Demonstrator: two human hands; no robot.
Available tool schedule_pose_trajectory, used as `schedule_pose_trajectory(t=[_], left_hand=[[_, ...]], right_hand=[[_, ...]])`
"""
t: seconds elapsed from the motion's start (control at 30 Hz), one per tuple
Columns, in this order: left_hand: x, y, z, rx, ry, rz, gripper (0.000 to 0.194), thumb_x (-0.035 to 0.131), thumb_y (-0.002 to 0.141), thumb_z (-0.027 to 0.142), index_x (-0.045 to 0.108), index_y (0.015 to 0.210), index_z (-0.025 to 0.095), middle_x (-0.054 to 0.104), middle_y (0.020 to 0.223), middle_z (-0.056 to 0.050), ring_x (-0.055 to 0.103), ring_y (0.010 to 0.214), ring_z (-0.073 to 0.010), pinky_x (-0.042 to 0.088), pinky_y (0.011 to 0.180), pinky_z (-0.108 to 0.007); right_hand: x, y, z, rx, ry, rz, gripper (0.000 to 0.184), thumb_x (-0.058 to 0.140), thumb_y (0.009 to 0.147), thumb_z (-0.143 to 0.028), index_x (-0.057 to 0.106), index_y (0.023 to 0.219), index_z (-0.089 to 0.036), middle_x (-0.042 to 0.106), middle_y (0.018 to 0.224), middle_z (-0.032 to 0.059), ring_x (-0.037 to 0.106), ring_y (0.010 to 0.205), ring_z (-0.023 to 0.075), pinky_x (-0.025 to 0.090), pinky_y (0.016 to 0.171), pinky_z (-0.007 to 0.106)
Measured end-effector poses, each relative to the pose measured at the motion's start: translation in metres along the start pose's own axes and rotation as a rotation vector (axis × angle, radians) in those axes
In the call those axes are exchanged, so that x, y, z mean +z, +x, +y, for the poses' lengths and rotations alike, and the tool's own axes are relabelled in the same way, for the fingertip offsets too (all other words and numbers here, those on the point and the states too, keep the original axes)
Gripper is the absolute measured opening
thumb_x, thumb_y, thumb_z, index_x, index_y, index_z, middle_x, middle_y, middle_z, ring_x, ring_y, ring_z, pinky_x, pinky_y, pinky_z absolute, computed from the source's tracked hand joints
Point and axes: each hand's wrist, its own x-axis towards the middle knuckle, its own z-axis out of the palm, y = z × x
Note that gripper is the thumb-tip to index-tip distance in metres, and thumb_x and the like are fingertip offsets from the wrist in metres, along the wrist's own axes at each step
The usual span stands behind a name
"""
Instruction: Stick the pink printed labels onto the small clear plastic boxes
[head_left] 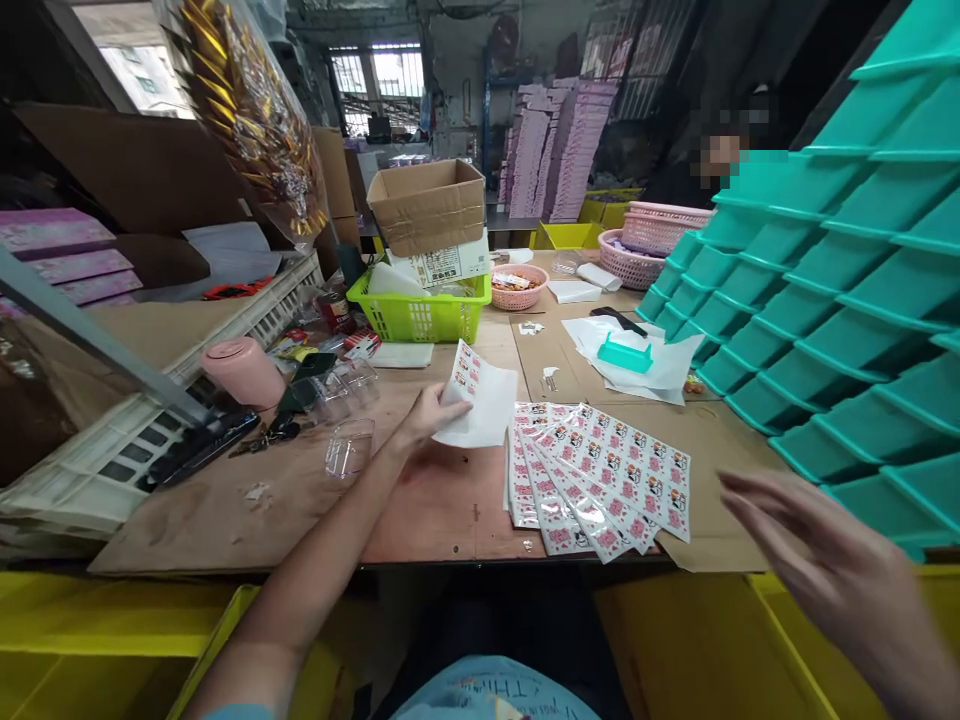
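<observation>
My left hand [429,412] is closed on a mostly white sticker sheet [491,392], with a few printed stickers left along its left side. Just right of it, a fanned stack of printed sticker sheets [600,470] lies on the table. My right hand [814,550] is in the air right of the stack, a little blurred, its fingers stretched out and nothing visible in them. Beyond the stack, a teal plastic tray piece [624,353] rests on white paper sheets [664,372].
Stacked teal trays [840,300] rise at the right. Clear plastic boxes [349,447] and a pink jar [241,370] stand left. Behind are a green basket [420,318], a cardboard box [427,205] and pink baskets [517,297]. Yellow bins [112,625] flank the table's front. Another person is at the back right.
</observation>
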Motion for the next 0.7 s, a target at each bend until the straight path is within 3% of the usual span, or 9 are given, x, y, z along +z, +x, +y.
schedule_pose_trajectory(t=[0.07, 0.13, 0.2, 0.27, 0.3, 0.37, 0.43, 0.53, 0.7], left_hand=[[0.005, -0.027, 0.015, 0.053, -0.120, -0.179, 0.047, 0.079, 0.068, 0.041, 0.069, 0.105, 0.014, 0.073, 0.108, -0.014, 0.070, 0.088, -0.0266, 0.056, 0.073, -0.035], [0.007, -0.051, 0.028, 0.066, -0.246, -0.390, 0.042, 0.081, 0.067, 0.036, 0.072, 0.102, 0.015, 0.074, 0.105, -0.015, 0.071, 0.082, -0.0243, 0.056, 0.071, -0.033], [0.009, -0.067, 0.035, 0.050, -0.342, -0.506, 0.037, 0.081, 0.069, 0.031, 0.073, 0.101, 0.015, 0.074, 0.101, -0.015, 0.071, 0.077, -0.0218, 0.056, 0.068, -0.030], [0.011, -0.074, 0.033, 0.048, -0.416, -0.429, 0.031, 0.080, 0.071, 0.031, 0.074, 0.096, 0.015, 0.075, 0.094, -0.013, 0.069, 0.071, -0.0183, 0.054, 0.061, -0.025], [0.013, -0.074, 0.028, 0.053, -0.457, -0.339, 0.027, 0.079, 0.072, 0.032, 0.074, 0.093, 0.014, 0.074, 0.090, -0.011, 0.067, 0.068, -0.0162, 0.052, 0.059, -0.023], [0.017, -0.071, 0.017, 0.063, -0.525, -0.150, 0.023, 0.078, 0.073, 0.033, 0.073, 0.086, 0.014, 0.072, 0.082, -0.007, 0.063, 0.065, -0.0126, 0.050, 0.059, -0.020], [0.024, -0.068, 0.005, 0.060, -0.546, -0.073, 0.024, 0.077, 0.075, 0.034, 0.073, 0.087, 0.014, 0.070, 0.078, -0.005, 0.061, 0.067, -0.0112, 0.050, 0.064, -0.020], [0.034, -0.067, -0.004, 0.066, -0.524, -0.130, 0.027, 0.070, 0.082, 0.039, 0.073, 0.093, 0.014, 0.067, 0.078, -0.003, 0.058, 0.070, -0.0114, 0.048, 0.066, -0.021], [0.038, -0.065, -0.006, 0.208, -0.377, -0.221, 0.020, 0.068, 0.084, 0.033, 0.073, 0.090, 0.014, 0.060, 0.091, -0.004, 0.055, 0.084, -0.0140, 0.045, 0.077, -0.024]], right_hand=[[0.032, 0.040, -0.039, -0.206, 0.119, 0.016, 0.053, 0.068, 0.081, -0.056, 0.063, 0.127, -0.030, 0.062, 0.132, 0.0117, 0.055, 0.124, 0.0307, 0.043, 0.105, 0.050], [0.070, 0.075, -0.066, -0.234, 0.242, -0.082, 0.077, 0.079, 0.070, -0.053, 0.055, 0.138, -0.024, 0.054, 0.141, 0.0140, 0.042, 0.135, 0.0361, 0.034, 0.111, 0.057], [0.104, 0.098, -0.078, -0.139, 0.491, -0.378, 0.071, 0.079, 0.071, -0.050, 0.058, 0.134, -0.025, 0.065, 0.127, 0.0131, 0.058, 0.118, 0.0328, 0.049, 0.096, 0.052], [0.130, 0.105, -0.080, -0.091, 0.699, -0.553, 0.055, 0.075, 0.075, -0.050, 0.066, 0.121, -0.021, 0.072, 0.107, 0.0119, 0.067, 0.097, 0.0278, 0.056, 0.083, 0.046], [0.138, 0.104, -0.081, -0.107, 0.712, -0.537, 0.049, 0.074, 0.077, -0.048, 0.067, 0.117, -0.020, 0.072, 0.102, 0.0114, 0.067, 0.092, 0.0266, 0.056, 0.080, 0.045], [0.148, 0.094, -0.084, -0.217, 0.545, -0.310, 0.041, 0.072, 0.081, -0.040, 0.067, 0.116, -0.019, 0.069, 0.106, 0.0126, 0.064, 0.098, 0.0282, 0.052, 0.087, 0.049], [0.152, 0.080, -0.091, -0.404, 0.277, -0.090, 0.035, 0.068, 0.086, -0.032, 0.066, 0.118, -0.020, 0.065, 0.112, 0.0138, 0.057, 0.106, 0.0306, 0.043, 0.096, 0.054], [0.161, 0.061, -0.102, -0.646, 0.107, -0.072, 0.020, 0.059, 0.093, -0.026, 0.068, 0.110, -0.018, 0.065, 0.102, 0.0116, 0.054, 0.099, 0.0281, 0.043, 0.094, 0.051], [0.185, 0.049, -0.100, -0.661, 0.183, -0.086, 0.013, 0.055, 0.095, -0.019, 0.068, 0.097, -0.017, 0.065, 0.088, 0.0103, 0.053, 0.085, 0.0236, 0.048, 0.073, 0.036]])
